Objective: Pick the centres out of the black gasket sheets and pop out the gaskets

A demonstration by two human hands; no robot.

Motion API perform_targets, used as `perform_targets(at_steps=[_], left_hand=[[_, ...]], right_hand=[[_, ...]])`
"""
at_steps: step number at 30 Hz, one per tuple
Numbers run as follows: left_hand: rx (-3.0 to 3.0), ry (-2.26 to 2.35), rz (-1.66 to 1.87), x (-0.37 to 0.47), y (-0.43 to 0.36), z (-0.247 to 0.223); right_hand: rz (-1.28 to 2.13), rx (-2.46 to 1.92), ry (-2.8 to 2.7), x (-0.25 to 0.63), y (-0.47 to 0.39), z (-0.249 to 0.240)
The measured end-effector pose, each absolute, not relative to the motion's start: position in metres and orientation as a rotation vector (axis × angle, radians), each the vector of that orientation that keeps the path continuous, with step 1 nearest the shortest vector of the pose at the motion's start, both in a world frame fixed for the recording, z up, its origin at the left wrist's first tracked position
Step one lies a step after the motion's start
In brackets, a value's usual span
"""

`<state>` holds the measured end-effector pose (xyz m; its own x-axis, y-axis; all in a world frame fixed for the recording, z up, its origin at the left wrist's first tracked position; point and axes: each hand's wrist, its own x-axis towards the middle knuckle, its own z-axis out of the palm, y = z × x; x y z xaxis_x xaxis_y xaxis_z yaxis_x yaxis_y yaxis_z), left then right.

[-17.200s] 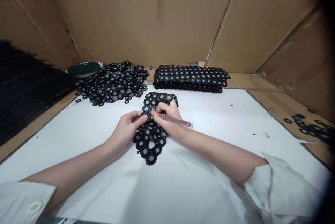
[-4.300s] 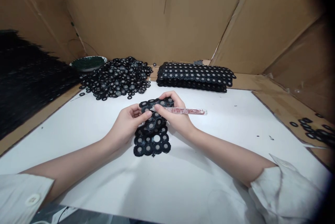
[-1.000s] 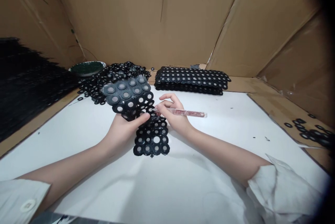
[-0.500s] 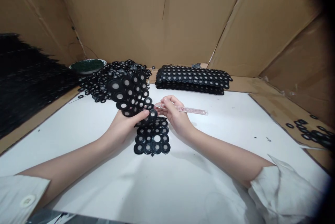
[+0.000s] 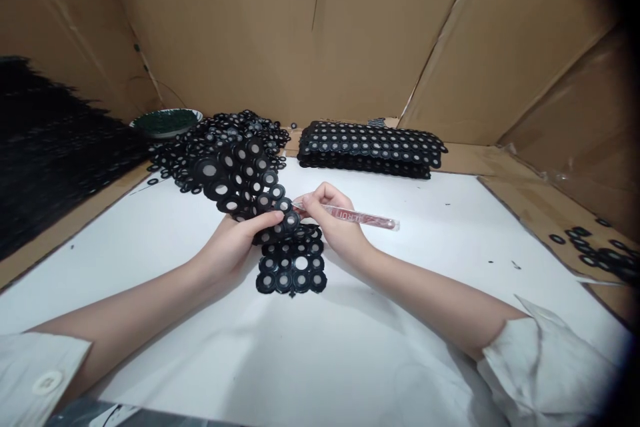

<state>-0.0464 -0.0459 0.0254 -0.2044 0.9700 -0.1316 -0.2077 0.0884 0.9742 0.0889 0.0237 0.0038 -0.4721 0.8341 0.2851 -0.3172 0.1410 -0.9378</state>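
Note:
A black sheet of joined rings [image 5: 291, 280] has its lower end on the white board, while its upper part is raised and folded over. My left hand [image 5: 240, 237] grips this sheet, the thumb lying on top of the rings. In my right hand [image 5: 333, 214] is a slim clear-and-red tool [image 5: 370, 218], pinched near its thin tip. That tip meets the sheet's right edge, close to my left thumb. Some fingertips of both hands are hidden behind the rings.
Loose black rings [image 5: 240, 127] form a pile at the back left beside a bowl [image 5: 167, 122] of dark green material. Folded ring sheets [image 5: 370, 146] lie at the back. A dark stack [image 5: 50, 147] stands far left; more rings [image 5: 600, 255] lie far right.
The raised part of the sheet has tilted to the left and slightly down. The outer end of the tool in my right hand has dropped a little.

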Motion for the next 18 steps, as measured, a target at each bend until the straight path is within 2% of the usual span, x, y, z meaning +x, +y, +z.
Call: perform_targets(at_steps=[12, 18], left_hand=[[0.791, 1.312, 1.335, -0.045, -0.048, 0.023], [0.88, 1.238, 1.333, -0.044, -0.046, 0.024]], right_hand=[[1.209, -0.672, -1.773, 0.093, 0.016, 0.006], [1.207, -0.748, -1.646, 0.092, 0.026, 0.002]])
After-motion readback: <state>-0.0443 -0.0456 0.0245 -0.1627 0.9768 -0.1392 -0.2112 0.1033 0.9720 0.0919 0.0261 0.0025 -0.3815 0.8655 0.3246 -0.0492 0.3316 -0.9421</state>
